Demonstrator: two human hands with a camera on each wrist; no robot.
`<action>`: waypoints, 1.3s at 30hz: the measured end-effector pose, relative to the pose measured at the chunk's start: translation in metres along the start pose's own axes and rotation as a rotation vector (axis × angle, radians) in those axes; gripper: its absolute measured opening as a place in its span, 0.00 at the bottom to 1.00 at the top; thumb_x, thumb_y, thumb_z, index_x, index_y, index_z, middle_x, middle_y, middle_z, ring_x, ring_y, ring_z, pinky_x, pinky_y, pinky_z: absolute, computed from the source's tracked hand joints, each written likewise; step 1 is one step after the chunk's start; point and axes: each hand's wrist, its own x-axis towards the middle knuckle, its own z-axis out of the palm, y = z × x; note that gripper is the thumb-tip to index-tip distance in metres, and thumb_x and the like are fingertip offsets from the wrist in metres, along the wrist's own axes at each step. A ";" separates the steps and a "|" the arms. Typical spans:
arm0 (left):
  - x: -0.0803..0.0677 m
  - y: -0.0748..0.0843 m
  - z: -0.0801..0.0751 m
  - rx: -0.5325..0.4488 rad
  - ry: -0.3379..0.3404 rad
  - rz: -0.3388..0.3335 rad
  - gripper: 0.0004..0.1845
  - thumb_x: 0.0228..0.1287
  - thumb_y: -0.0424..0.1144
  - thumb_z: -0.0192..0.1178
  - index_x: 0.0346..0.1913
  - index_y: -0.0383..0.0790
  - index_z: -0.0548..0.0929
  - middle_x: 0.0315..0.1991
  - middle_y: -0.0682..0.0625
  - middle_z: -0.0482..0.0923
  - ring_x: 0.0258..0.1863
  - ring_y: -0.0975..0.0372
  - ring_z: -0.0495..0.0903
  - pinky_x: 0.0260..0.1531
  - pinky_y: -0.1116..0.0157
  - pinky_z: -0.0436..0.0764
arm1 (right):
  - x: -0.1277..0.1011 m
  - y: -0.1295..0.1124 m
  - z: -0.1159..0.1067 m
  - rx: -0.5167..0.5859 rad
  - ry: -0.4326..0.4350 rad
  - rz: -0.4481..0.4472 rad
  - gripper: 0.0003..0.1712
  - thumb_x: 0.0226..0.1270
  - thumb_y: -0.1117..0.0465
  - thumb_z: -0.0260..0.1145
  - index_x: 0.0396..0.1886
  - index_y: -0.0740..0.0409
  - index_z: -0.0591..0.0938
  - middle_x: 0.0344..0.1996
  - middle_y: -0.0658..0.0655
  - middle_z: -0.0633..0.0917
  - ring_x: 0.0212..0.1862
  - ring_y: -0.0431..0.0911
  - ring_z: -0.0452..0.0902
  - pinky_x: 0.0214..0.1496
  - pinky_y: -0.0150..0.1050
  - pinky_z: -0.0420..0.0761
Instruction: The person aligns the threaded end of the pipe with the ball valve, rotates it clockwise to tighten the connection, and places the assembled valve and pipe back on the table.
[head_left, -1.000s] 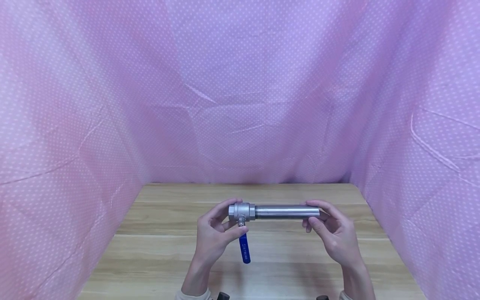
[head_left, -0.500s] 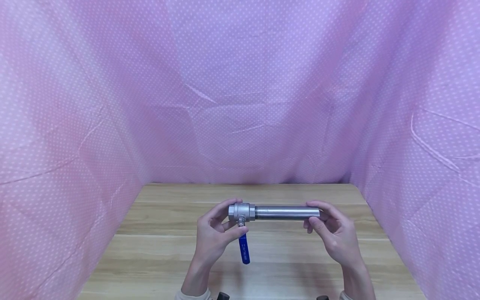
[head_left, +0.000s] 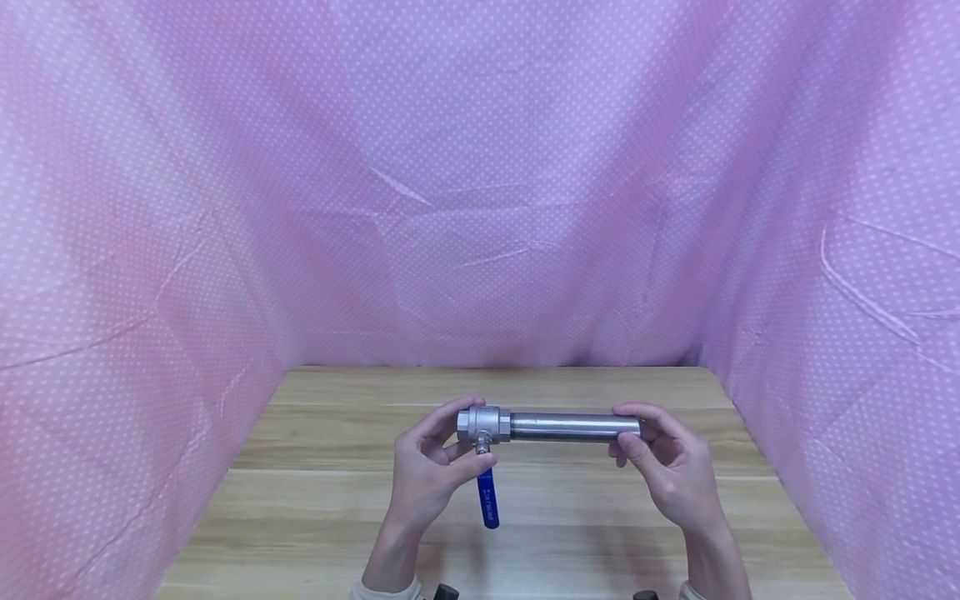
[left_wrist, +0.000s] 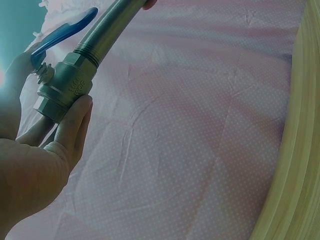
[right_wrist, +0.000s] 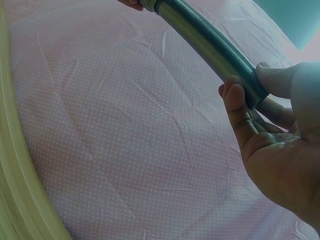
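Steel-grey ball valve [head_left: 483, 424] with a blue lever handle [head_left: 488, 497] hanging down toward the camera, screwed onto a straight metal pipe [head_left: 573, 426] lying level, left to right, above the wooden table [head_left: 315, 467]. Held up off the table, well clear of its surface, between both hands.

Left hand [head_left: 429, 467] curled round the valve body: fingers [left_wrist: 75, 120] bent under and behind it, thumb against the near side by the handle's stem. Firm grip, fingers close together, as seen plainly in the left wrist view, with the pipe's threads [left_wrist: 87, 51] just showing where they enter the valve.

Right hand [head_left: 667, 471] pinching the pipe's free end: thumb [right_wrist: 277, 80] on one side, fingertips [right_wrist: 235, 97] on the other, remaining fingers loosely bent beneath. Palm not touching the pipe.

Pink dotted cloth [head_left: 480, 183] draped behind and on both sides of the table. Pale sleeve cuffs at the bottom edge of the head view.
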 end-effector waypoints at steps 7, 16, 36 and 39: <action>-0.001 0.000 0.000 -0.007 -0.006 0.006 0.37 0.56 0.18 0.79 0.71 0.28 0.83 0.70 0.33 0.84 0.67 0.59 0.88 0.69 0.55 0.92 | -0.001 0.000 0.000 -0.030 0.009 0.011 0.20 0.70 0.92 0.57 0.59 0.85 0.80 0.33 0.54 0.92 0.34 0.42 0.89 0.31 0.34 0.90; 0.000 0.000 0.000 0.000 -0.005 0.002 0.37 0.56 0.18 0.80 0.71 0.29 0.83 0.70 0.27 0.81 0.67 0.59 0.87 0.70 0.55 0.91 | -0.002 0.000 -0.001 -0.075 0.015 0.100 0.19 0.72 0.90 0.58 0.61 0.85 0.79 0.38 0.49 0.94 0.37 0.39 0.92 0.33 0.33 0.93; 0.001 0.000 0.000 -0.001 0.007 -0.013 0.37 0.56 0.18 0.80 0.71 0.28 0.83 0.71 0.21 0.79 0.67 0.60 0.88 0.71 0.55 0.91 | 0.000 -0.002 -0.001 0.000 -0.021 0.095 0.24 0.69 0.92 0.58 0.64 0.89 0.75 0.51 0.50 0.92 0.43 0.41 0.93 0.40 0.33 0.95; 0.001 0.000 0.000 0.002 0.010 -0.013 0.37 0.56 0.18 0.80 0.71 0.28 0.83 0.70 0.25 0.81 0.67 0.59 0.88 0.70 0.55 0.91 | 0.000 -0.002 -0.001 -0.003 -0.021 0.096 0.23 0.68 0.92 0.58 0.63 0.90 0.75 0.50 0.50 0.92 0.42 0.41 0.93 0.39 0.33 0.95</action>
